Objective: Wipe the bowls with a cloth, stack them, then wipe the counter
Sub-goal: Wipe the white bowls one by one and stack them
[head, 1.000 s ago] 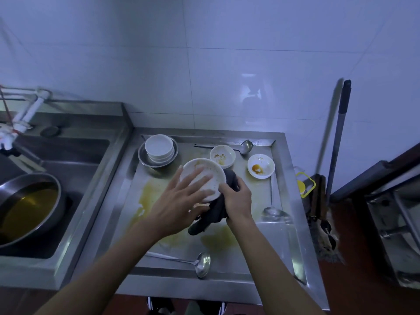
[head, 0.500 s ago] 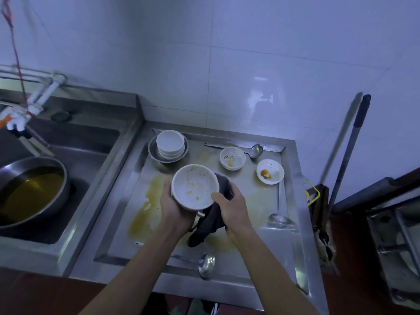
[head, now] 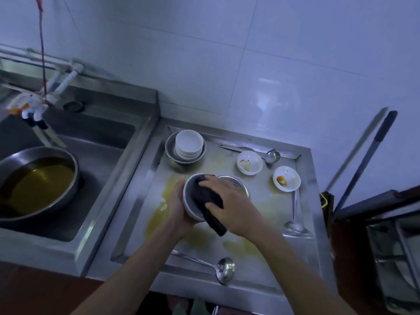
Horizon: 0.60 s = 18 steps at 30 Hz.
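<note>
Head view | our left hand (head: pixel 176 206) grips white bowl (head: pixel 190 198), tilted above stained counter (head: pixel 261 208) for access | right hand (head: pixel 229 201) presses dark cloth (head: pixel 208 198) inside, fingers spread | stack (head: pixel 189 145) waits behind.

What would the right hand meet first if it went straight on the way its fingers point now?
The right hand presses the dark cloth into the bowl, fingers pointing left. It would probably push the bowl's inner wall, then the left hand behind; depth is unclear.
</note>
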Motion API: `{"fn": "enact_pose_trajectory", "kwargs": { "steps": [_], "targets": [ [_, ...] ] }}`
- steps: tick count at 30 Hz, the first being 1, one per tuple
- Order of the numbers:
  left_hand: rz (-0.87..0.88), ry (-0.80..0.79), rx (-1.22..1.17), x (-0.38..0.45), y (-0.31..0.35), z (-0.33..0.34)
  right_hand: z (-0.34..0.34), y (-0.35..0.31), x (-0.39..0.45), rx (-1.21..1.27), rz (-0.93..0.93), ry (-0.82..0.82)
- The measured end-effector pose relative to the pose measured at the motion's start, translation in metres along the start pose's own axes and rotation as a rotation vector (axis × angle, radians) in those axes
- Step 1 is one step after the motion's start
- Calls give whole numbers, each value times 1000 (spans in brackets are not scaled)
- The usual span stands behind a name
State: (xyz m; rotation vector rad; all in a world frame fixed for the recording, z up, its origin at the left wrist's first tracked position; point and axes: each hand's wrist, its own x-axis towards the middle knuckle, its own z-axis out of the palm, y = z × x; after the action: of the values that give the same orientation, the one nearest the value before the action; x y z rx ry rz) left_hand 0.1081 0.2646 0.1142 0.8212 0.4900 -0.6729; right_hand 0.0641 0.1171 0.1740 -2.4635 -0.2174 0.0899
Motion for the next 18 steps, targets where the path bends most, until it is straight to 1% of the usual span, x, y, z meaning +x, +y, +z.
{"fn": "enact_pose_trajectory", "kwargs": {
  "steps": [2,5,8,11,12,13,15,16,17,18],
  "targets": [
    [-27,-31,41,0,11,-5,16,-3,16,-159,-121,-11],
    [-60,-66,88,3,30,-15,43,4,33,-358,-224,126],
    [-20,-50,181,6,45,-24,62,-1,44,-428,-163,241],
    [131,-62,284,15,59,-31,84,-12,54,-501,25,208],
    [209,-62,350,18,65,-32,91,-18,55,-450,93,200],
    [295,-66,424,21,69,-33,98,-24,56,-332,169,193],
    [426,-73,558,25,74,-37,105,-43,57,38,375,219],
    [476,-94,633,27,76,-38,107,-51,57,219,478,260],
    [502,-134,707,27,80,-37,110,-57,57,337,535,327],
    [504,-179,753,27,85,-36,110,-62,59,387,550,374]
  ]
}}
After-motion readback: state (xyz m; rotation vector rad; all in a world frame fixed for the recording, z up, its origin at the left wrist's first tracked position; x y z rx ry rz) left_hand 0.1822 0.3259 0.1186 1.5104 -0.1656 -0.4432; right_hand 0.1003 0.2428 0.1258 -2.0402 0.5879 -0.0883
